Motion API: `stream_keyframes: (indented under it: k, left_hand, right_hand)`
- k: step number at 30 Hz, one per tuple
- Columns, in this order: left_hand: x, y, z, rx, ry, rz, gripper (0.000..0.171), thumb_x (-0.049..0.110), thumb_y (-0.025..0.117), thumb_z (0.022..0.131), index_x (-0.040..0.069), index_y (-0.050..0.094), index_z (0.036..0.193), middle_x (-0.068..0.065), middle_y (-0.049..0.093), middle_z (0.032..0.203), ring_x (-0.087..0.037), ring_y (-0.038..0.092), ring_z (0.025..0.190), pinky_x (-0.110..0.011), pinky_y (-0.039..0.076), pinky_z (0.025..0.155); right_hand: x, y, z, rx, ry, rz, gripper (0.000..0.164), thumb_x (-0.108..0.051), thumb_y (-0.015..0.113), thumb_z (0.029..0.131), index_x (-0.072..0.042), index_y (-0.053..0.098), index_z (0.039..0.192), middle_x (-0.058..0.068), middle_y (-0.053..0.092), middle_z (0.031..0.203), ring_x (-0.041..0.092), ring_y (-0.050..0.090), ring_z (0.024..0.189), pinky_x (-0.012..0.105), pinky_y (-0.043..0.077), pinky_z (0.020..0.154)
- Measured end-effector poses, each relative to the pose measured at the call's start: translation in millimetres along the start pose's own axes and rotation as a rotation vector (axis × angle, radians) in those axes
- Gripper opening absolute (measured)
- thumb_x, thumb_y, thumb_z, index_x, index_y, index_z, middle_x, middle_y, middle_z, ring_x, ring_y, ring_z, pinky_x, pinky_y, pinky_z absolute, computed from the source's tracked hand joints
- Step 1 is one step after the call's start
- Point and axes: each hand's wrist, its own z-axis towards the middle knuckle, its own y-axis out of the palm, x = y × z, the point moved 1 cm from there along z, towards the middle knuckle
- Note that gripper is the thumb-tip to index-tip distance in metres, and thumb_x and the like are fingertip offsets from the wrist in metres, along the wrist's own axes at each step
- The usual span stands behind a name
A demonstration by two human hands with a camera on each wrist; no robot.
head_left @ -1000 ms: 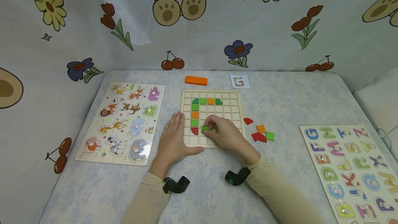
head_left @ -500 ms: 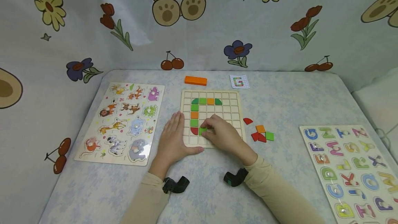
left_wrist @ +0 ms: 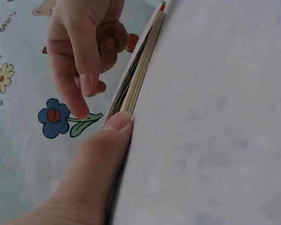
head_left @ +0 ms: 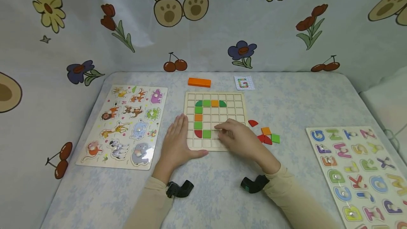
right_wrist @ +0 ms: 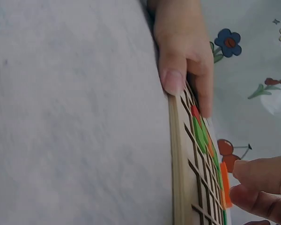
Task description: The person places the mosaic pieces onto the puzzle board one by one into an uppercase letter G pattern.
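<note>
A wooden grid board [head_left: 235, 117] lies in the middle of the head view. Green, orange and red tiles sit in its cells along a top row and a left column. The lower row begins with a red quarter-round tile [head_left: 198, 134], with a green square tile [head_left: 206, 134] beside it. My left hand [head_left: 178, 140] rests with straight fingers along the board's left edge, its thumb [left_wrist: 103, 150] at the front edge. Over the board's lower right, my right hand [head_left: 236, 137] hovers with loosely bent fingers [right_wrist: 262, 173], thumb and index apart and nothing between them.
Loose red, orange and green tiles [head_left: 275, 138] lie right of the board. Behind it are an orange box [head_left: 199, 82] and a small pattern card [head_left: 244, 83]. An animal puzzle [head_left: 127, 130] lies left, a letter puzzle [head_left: 359, 172] right. A patterned cloth [head_left: 203, 45] hangs behind.
My right hand has set the green square tile into the cell beside the red quarter-round, let go and moved right. My left hand has stayed in place.
</note>
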Motion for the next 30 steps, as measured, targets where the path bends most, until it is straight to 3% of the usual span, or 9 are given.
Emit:
stream_keyframes:
  k: [6,13,15,21,26,30]
  left_hand:
    - [0.5,0.3,-0.3,-0.009,-0.01,-0.014,0.142,0.081,0.073,0.061,0.006,0.004,0.16,-0.008,0.002,0.169,-0.022,0.0,0.157,-0.044,0.006,0.128]
    - [-0.9,1.5,0.0,-0.002,-0.002,-0.014,0.142,0.08,0.073,0.062,0.006,0.004,0.16,-0.009,0.002,0.169,-0.023,0.0,0.157,-0.044,0.007,0.128]
    - [-1.0,1.6,0.1,-0.001,-0.001,-0.016,0.142,0.08,0.073,0.062,0.006,0.003,0.16,-0.009,0.002,0.169,-0.023,0.0,0.157,-0.044,0.007,0.128]
    - [-1.7,1.8,0.2,0.005,0.0,-0.023,0.142,0.08,0.074,0.061,0.005,0.004,0.16,-0.009,0.003,0.169,-0.024,0.001,0.157,-0.045,0.008,0.128]
    - [-1.6,1.9,-0.2,0.012,0.003,-0.043,0.142,0.08,0.075,0.06,0.005,0.005,0.16,-0.009,0.004,0.169,-0.024,0.001,0.157,-0.044,0.008,0.128]
    - [-1.5,2.1,-0.3,0.014,0.005,-0.037,0.142,0.08,0.075,0.06,0.005,0.005,0.16,-0.009,0.004,0.169,-0.024,0.002,0.157,-0.044,0.008,0.128]
  right_hand:
    - [31,-33,-15,0.05,0.105,-0.022,0.027,-0.016,0.06,0.099,-0.014,0.068,0.124,0.001,0.065,0.082,0.014,0.049,0.06,0.027,0.042,0.052]
    - [77,-66,-34,0.116,0.202,-0.091,0.03,-0.012,0.056,0.1,-0.008,0.063,0.13,0.015,0.067,0.112,0.02,0.047,0.065,0.028,0.043,0.053]
    - [86,-72,-38,0.099,0.218,-0.105,0.032,-0.013,0.057,0.1,-0.006,0.062,0.131,0.016,0.064,0.112,0.021,0.048,0.069,0.028,0.043,0.055]
    - [98,-77,-46,0.007,0.217,-0.109,0.036,-0.019,0.065,0.096,-0.008,0.065,0.13,0.015,0.06,0.111,0.024,0.052,0.081,0.03,0.043,0.064]
    - [102,-75,-49,0.0,0.209,-0.095,0.025,-0.016,0.068,0.094,-0.007,0.071,0.117,0.016,0.061,0.114,0.029,0.057,0.097,0.039,0.048,0.079]
    - [105,-74,-49,0.009,0.248,-0.07,0.018,-0.016,0.069,0.093,-0.008,0.066,0.108,0.014,0.063,0.111,0.026,0.054,0.087,0.035,0.046,0.072]
